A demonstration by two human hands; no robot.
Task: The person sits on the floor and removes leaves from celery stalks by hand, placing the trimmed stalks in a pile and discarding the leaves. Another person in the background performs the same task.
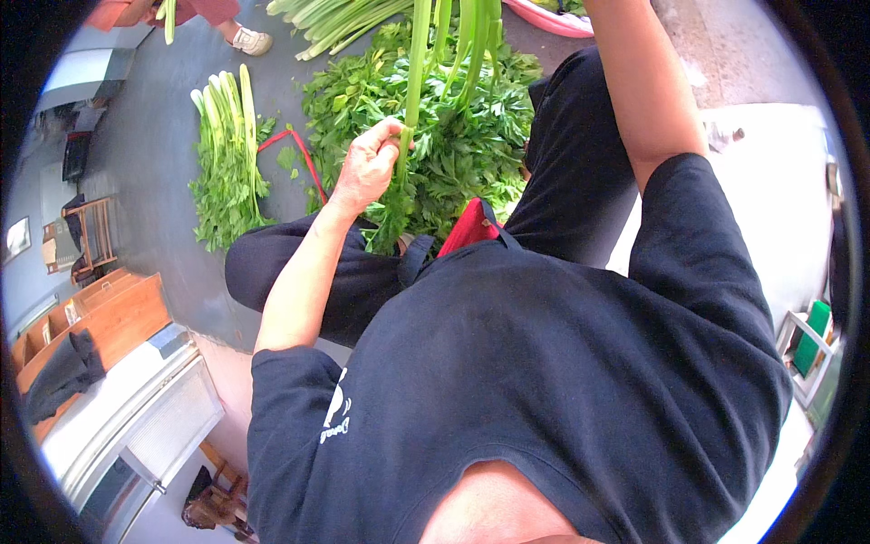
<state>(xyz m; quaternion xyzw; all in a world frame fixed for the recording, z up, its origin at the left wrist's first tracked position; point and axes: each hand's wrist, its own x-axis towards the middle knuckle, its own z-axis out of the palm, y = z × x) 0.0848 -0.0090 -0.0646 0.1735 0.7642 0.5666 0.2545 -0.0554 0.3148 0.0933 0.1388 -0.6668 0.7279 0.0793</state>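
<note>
My left hand [370, 163] is closed around the leafy end of a celery stalk [416, 68] that runs upward past the top edge of the picture. My right forearm [642, 75] reaches up at the right, but the hand itself is out of view. More celery stalks [469, 54] hang down close by, their upper ends cut off by the frame. Beneath them spreads a large heap of celery leaves [469, 156] in front of my bent legs. To the left of my hand, a small bunch of celery [228, 156] lies on the dark floor.
A red strip [309, 160] lies between bunch and heap. Further celery stalks [346, 24] lie at the top, near another person's shoe [252, 41]. A pink-rimmed thing [550, 19] stands at top right. Wooden furniture [102, 319] is at the left.
</note>
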